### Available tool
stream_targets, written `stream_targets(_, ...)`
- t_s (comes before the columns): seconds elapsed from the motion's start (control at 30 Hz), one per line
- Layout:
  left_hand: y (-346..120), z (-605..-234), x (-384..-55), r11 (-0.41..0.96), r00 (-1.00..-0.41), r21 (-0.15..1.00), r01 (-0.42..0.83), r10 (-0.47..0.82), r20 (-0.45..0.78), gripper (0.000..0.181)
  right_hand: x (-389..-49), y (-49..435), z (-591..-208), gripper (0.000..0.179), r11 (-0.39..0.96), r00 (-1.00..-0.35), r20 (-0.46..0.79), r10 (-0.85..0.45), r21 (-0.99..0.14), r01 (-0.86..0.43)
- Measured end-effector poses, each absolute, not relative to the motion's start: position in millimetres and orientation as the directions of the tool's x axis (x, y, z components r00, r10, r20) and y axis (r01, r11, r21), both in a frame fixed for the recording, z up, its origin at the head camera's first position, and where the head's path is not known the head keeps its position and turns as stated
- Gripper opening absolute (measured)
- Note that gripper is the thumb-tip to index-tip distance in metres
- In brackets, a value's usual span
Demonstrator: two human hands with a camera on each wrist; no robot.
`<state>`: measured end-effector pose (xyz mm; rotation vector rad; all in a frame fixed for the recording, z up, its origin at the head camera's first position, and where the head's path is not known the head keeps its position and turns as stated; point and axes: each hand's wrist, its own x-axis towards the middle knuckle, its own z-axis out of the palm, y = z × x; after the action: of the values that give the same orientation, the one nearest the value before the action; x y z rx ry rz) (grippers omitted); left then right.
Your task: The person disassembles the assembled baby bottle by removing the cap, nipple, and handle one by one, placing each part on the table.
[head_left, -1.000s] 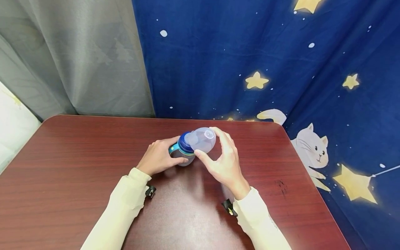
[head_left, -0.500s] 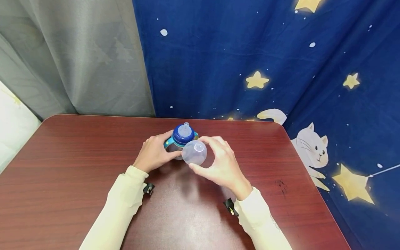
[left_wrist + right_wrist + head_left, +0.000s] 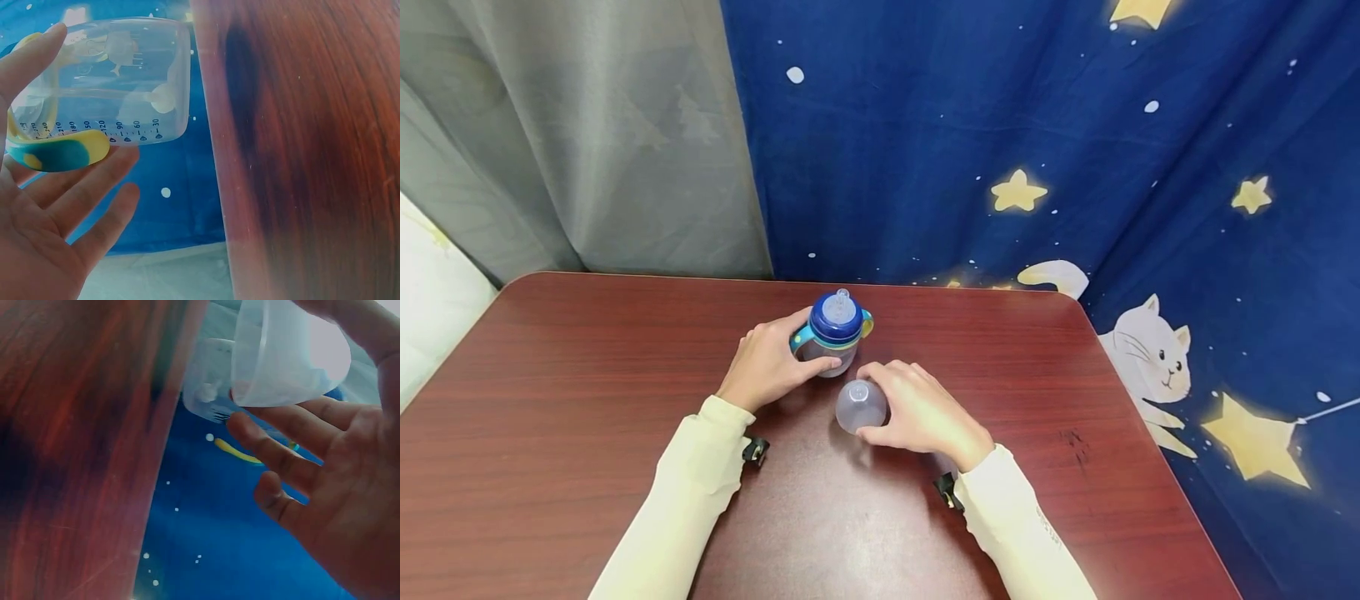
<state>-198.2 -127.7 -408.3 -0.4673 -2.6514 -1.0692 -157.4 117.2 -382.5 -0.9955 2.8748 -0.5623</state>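
My left hand (image 3: 766,364) grips a baby bottle (image 3: 835,332) near the middle of the table. The bottle has a blue collar, a clear teat on top and teal-yellow handles. In the left wrist view its clear body (image 3: 125,81) carries a printed measuring scale, and its base is close to the tabletop. To the right and nearer the person, my right hand (image 3: 925,417) pinches a translucent domed bottle cap (image 3: 860,407) between thumb and fingers. The right wrist view has the cap's rim (image 3: 250,356) facing the tabletop, a little above it.
The reddish-brown wooden table (image 3: 587,433) extends to both sides and toward the person. Behind its far edge hang a grey curtain (image 3: 640,167) and a blue curtain (image 3: 910,167) with stars and a cat. A dark smudge (image 3: 1075,447) marks the table at right.
The cap was over the bottle's top; my right hand has brought it off, down and toward the person. The teat now shows. My left hand and the bottle have shifted slightly left and away.
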Motion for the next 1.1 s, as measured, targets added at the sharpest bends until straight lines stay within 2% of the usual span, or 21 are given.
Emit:
stream_targets(0.23, -126.4, -409.6, -198.3, 0.669, -0.916, 0.633, 0.390, 0.211, 0.341, 0.070, -158.6, 113.2, -394.4, 0.066, 0.767, -0.802, -0.057, -0.595, -0.338, -0.545)
stream_targets(0.4, -126.0, -408.9, -198.8, 0.663, -0.917, 0.640, 0.389, 0.212, 0.338, 0.071, -158.7, 111.0, -399.0, 0.066, 0.774, -0.797, -0.097, -0.596, -0.331, -0.539)
stream_targets(0.67, -126.3, -409.6, -198.4, 0.664, -0.920, 0.640, 0.386, 0.221, 0.325, 0.073, -158.2, 110.6, -400.3, 0.066, 0.783, -0.793, -0.118, -0.598, -0.298, -0.546)
stream_targets(0.87, -126.2, -409.7, -198.9, 0.669, -0.915, 0.631, 0.393, 0.213, 0.344, 0.068, -157.6, 110.8, -402.5, 0.066, 0.774, -0.786, -0.085, -0.613, -0.264, -0.575)
stream_targets(1.1, -126.3, -408.5, -198.9, 0.667, -0.917, 0.637, 0.388, 0.210, 0.339, 0.069, -158.5, 110.3, -406.2, 0.057, 0.776, -0.782, -0.081, -0.618, -0.219, -0.591)
